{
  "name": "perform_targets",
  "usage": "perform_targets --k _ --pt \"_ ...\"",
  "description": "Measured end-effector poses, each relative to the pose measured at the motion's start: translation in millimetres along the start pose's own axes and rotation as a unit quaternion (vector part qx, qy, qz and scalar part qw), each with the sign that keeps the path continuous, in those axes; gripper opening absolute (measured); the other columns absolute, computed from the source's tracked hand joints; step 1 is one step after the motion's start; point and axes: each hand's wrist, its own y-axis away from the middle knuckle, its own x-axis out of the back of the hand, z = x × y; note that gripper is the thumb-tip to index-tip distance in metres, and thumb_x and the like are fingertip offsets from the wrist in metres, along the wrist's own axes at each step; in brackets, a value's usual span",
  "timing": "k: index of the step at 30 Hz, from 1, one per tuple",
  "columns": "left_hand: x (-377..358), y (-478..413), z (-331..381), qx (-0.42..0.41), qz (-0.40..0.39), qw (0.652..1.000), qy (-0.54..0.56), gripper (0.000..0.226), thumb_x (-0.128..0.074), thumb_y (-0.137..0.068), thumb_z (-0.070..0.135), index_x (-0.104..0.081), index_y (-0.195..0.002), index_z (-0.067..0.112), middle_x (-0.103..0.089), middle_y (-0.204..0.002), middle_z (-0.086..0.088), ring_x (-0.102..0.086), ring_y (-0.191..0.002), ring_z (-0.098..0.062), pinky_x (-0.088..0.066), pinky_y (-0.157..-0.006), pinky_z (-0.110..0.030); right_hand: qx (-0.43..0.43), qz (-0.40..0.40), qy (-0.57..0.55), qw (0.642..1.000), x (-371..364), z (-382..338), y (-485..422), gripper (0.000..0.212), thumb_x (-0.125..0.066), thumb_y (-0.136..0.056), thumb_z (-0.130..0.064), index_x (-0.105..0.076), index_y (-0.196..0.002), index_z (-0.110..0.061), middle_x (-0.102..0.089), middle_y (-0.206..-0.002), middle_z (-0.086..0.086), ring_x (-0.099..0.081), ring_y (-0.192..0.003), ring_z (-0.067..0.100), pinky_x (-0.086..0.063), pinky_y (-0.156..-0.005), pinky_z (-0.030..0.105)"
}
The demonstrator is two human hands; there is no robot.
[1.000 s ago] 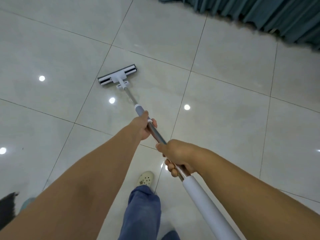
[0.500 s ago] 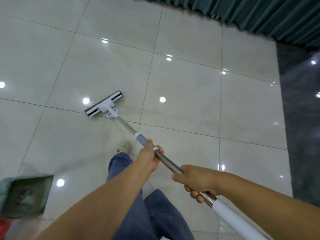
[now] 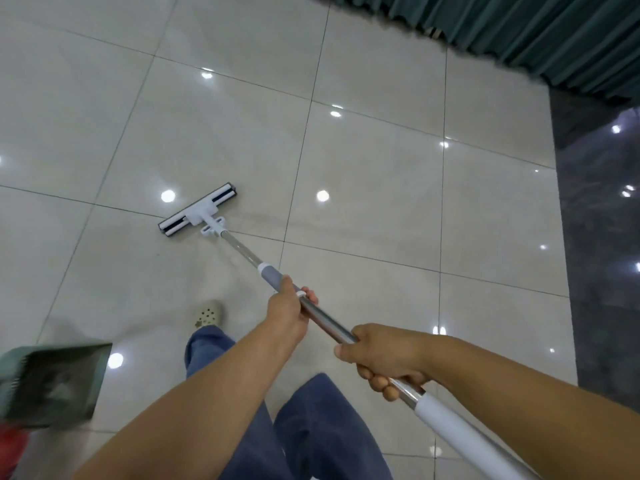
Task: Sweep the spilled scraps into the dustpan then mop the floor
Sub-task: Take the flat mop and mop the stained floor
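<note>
A flat mop with a white and black head [image 3: 198, 211] rests on the glossy pale tile floor [image 3: 374, 174], ahead and to the left of me. Its metal pole [image 3: 325, 323] runs back toward my body, ending in a white grip at the lower right. My left hand [image 3: 289, 311] is wrapped around the pole just behind a grey collar. Farther back on the same pole, my right hand [image 3: 384, 360] is closed near the white grip. A green dustpan [image 3: 52, 382] stands on the floor at the lower left. No scraps are visible on the tiles.
A teal curtain [image 3: 519, 32] hangs along the far right. A dark stone strip [image 3: 602, 271] borders the tiles on the right. My legs in blue trousers [image 3: 311, 427] and a beige clog [image 3: 207, 315] are below the mop pole. Something red [image 3: 10, 448] shows at the bottom left corner.
The view has swung right and the dustpan has come into sight at the lower left. The mop head has slid nearer to me across the tiles. Both hands keep their hold.
</note>
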Motion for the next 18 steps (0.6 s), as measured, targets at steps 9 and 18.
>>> perform_targets --k 9,18 --pt "26 -75 223 -0.050 0.031 0.997 0.040 0.032 -0.049 -0.096 0.035 -0.041 -0.081 0.009 -0.041 -0.063 -0.003 -0.040 -0.027 -0.009 -0.038 -0.034 -0.013 0.029 -0.011 -0.007 1.000 -27 -220 -76 0.035 -0.046 -0.096 -0.045 -0.045 -0.091 -0.010 -0.043 -0.060 0.003 -0.040 -0.045 0.012 -0.043 -0.039 0.019" --pt "70 -137 440 -0.094 0.065 0.993 0.031 0.036 -0.051 -0.095 0.036 -0.038 -0.073 0.010 -0.042 -0.063 -0.003 -0.040 -0.033 -0.008 -0.038 -0.033 -0.011 0.055 -0.030 -0.009 0.998 -71 -431 -155 0.034 -0.045 -0.098 -0.042 -0.040 -0.080 -0.013 -0.040 -0.059 0.004 -0.039 -0.042 0.011 -0.043 -0.039 0.018"
